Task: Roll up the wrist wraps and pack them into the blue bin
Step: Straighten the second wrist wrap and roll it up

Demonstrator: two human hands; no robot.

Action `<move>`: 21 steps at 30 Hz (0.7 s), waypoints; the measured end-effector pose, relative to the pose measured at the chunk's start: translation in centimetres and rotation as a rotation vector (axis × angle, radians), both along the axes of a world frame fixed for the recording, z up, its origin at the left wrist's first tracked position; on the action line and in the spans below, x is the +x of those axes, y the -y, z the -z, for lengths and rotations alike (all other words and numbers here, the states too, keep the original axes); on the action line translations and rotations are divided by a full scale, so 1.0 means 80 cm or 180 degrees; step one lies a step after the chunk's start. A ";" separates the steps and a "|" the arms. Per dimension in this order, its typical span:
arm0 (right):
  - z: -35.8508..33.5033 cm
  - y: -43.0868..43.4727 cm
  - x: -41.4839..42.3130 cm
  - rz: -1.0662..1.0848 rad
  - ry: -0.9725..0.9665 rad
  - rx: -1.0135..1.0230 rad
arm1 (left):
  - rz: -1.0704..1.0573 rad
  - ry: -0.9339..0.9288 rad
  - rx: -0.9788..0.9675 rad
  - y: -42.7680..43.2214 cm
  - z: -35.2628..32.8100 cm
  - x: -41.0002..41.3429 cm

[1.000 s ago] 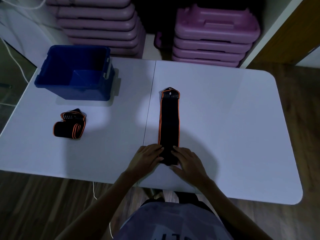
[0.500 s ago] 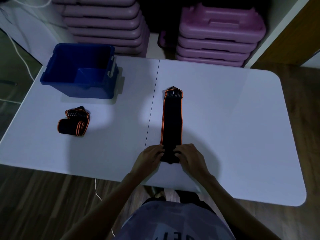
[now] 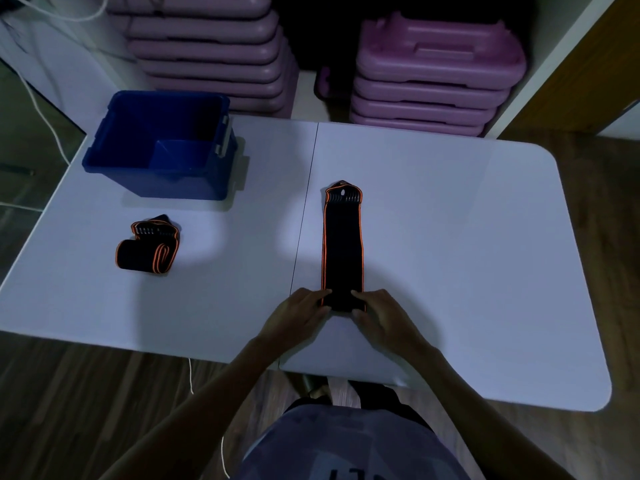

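Near the lower middle of the frame, both hands meet at the near end of a black wrist wrap edged in orange, which lies flat and stretched out on the white table, running straight up toward the centre of the picture just right of the table's middle seam. The left hand has its fingers curled onto the wrap's left corner, and the right hand grips the right corner the same way, each hand pinching the near end, which looks slightly bunched or turned over between them. At the wrap's far end a ribbed patch with a small pale dot shows. Left of centre, a second wrist wrap lies loosely folded on the table, well apart from the hands. Above it, in the upper left, stands the blue bin, open, with nothing visible inside. Stacks of purple cases sit beyond the table's far edge.
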State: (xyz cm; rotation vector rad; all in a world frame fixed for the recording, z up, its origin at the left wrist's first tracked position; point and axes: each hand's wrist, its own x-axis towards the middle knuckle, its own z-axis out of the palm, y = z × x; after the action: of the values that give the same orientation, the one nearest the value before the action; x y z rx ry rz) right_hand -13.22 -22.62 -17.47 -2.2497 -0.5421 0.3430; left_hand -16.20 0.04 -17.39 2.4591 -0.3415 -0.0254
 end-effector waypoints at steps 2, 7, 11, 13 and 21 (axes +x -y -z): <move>-0.001 -0.005 0.005 0.0133 -0.0262 0.0058 | -0.0343 -0.0383 -0.0234 0.009 -0.004 0.005; -0.001 -0.026 0.024 0.0631 -0.0316 0.0125 | -0.1127 -0.0816 -0.0433 0.026 -0.006 0.021; -0.012 -0.031 0.035 0.0916 -0.0328 0.0210 | -0.1511 -0.0920 -0.0580 0.037 -0.011 0.030; -0.017 -0.030 0.035 0.0922 -0.0277 0.0144 | -0.1424 -0.0825 -0.0669 0.036 -0.017 0.027; -0.008 -0.016 0.019 0.0898 -0.0221 0.0158 | -0.0179 -0.0349 0.0226 0.012 -0.015 0.016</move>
State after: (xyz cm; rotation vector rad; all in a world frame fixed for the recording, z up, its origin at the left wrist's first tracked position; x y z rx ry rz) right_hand -11.68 -21.30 -16.85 -2.2195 -0.1902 0.2590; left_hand -14.92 -0.88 -16.20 2.5243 -0.2270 -0.1503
